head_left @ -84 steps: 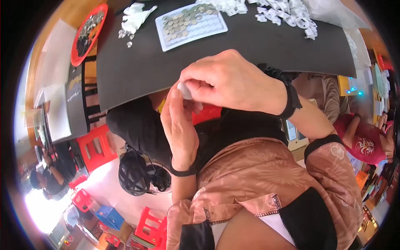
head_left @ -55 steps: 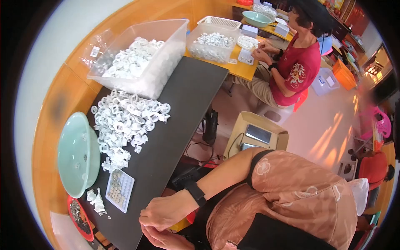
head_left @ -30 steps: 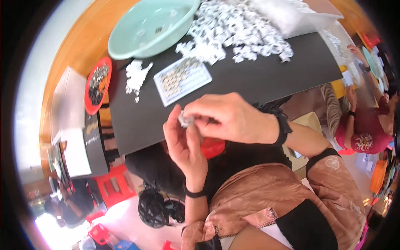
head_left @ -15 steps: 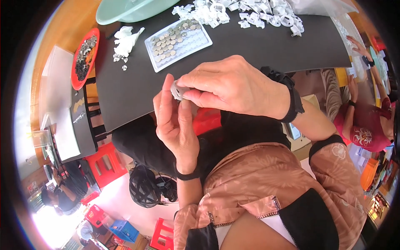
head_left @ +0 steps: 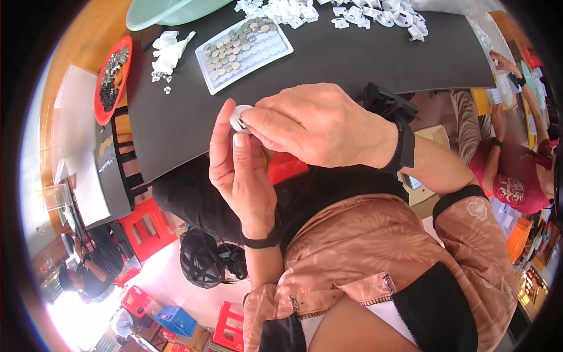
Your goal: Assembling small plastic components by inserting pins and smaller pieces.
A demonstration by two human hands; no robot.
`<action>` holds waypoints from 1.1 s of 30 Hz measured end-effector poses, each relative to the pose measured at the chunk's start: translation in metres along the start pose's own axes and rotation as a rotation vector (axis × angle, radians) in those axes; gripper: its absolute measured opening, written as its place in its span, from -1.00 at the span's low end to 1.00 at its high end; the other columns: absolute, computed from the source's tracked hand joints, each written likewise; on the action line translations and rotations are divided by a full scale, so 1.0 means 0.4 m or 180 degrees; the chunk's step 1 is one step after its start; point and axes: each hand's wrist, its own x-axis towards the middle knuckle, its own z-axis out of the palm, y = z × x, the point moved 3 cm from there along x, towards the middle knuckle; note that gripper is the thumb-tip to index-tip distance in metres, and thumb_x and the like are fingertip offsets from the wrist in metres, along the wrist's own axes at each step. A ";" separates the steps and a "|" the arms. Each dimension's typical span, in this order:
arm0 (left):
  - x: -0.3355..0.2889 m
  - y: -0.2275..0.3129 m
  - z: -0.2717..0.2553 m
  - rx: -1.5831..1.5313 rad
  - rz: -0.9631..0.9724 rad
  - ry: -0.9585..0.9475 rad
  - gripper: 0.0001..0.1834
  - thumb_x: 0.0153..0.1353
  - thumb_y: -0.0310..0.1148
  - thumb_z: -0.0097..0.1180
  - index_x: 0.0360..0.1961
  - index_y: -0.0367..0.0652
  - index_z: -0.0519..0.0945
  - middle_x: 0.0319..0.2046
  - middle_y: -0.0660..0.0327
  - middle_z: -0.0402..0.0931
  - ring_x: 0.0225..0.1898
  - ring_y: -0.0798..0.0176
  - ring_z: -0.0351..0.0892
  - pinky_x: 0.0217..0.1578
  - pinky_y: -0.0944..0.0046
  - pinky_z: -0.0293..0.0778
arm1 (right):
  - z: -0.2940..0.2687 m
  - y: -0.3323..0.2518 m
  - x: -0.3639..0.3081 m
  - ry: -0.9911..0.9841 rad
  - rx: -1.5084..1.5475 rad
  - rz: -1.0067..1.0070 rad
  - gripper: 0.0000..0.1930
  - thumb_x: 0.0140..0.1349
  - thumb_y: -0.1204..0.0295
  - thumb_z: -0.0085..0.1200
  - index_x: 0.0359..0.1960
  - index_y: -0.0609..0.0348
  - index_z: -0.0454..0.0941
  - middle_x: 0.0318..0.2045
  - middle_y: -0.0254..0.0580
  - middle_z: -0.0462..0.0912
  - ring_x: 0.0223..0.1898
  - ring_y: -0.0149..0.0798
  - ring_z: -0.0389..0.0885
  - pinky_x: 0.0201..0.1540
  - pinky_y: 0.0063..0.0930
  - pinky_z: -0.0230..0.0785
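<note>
A small round white plastic part (head_left: 238, 118) is pinched between my two hands, just past the table's near edge. My left hand (head_left: 241, 182) grips it from below and the left, with the thumb and forefinger on it. From the right, my right hand (head_left: 322, 126) presses its thumb and fingers on the same part, and its fingertips hide some of it. Beyond the hands lies a pale tray (head_left: 267, 51) with several rows of coin-like metal discs (head_left: 226, 56); part of its pockets hold none.
White plastic parts (head_left: 399, 17) are heaped at the table's far side, near a pale green basin (head_left: 170, 13). To the left are a crumpled white bag (head_left: 171, 51) and a red plate (head_left: 122, 73) of small metal and black pieces. A co-worker (head_left: 519, 176) sits at the right.
Both hands and the white part have shifted slightly left in the picture. My right hand has turned a little, and the part sits at a different angle between the fingers.
</note>
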 end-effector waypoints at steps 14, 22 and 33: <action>0.000 0.002 0.012 0.0196 0.0286 0.0524 -0.55 0.21 -0.67 0.04 0.16 -0.30 0.38 -0.04 0.13 0.52 -0.04 0.34 0.52 0.01 0.36 0.44 | 0.012 -0.005 -0.023 0.0655 0.0340 0.0472 -0.82 0.02 0.46 0.15 -0.31 0.12 0.49 -0.55 -0.30 0.53 -0.56 -0.24 0.57 -0.54 -0.42 0.42; -0.010 -0.008 0.010 0.0050 0.0090 0.0357 -0.52 0.22 -0.67 0.02 0.19 -0.35 0.37 0.04 0.04 0.49 0.05 0.25 0.51 0.07 0.32 0.45 | 0.003 -0.034 -0.045 0.0459 -0.0315 -0.0017 -0.61 -0.08 0.51 0.30 -0.15 0.36 0.56 -0.35 -0.08 0.64 -0.50 -0.22 0.60 -0.48 -0.48 0.49; -0.009 -0.019 -0.007 0.0264 -0.0242 0.0136 -0.61 0.32 -0.50 0.00 0.16 -0.37 0.40 0.08 -0.01 0.48 0.08 0.22 0.50 0.10 0.28 0.43 | -0.016 -0.024 -0.040 0.0268 -0.0094 0.0066 -0.63 -0.10 0.60 0.28 -0.18 0.39 0.56 -0.41 -0.15 0.60 -0.52 -0.22 0.56 -0.47 -0.44 0.46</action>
